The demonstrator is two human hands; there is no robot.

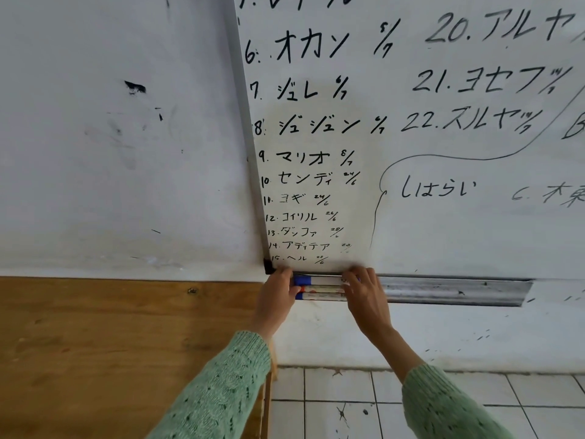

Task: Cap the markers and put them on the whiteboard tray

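Three white markers lie side by side at the left end of the metal whiteboard tray [452, 289]: a blue-capped marker [316, 281] at the back, a red-capped marker [319, 288] in the middle and another blue-capped marker [319, 296] in front. My left hand [277, 296] rests against their capped left ends, thumb on the red cap. My right hand [364, 294] covers their right ends, fingers curled over them. Whether either hand grips or only touches the markers is unclear.
The whiteboard [411, 137] above the tray is covered with black handwriting. A plywood panel [126, 343] stands at the lower left, beside a pale wall [110, 137]. White floor tiles [348, 407] show below. The tray runs right to about its end [525, 293].
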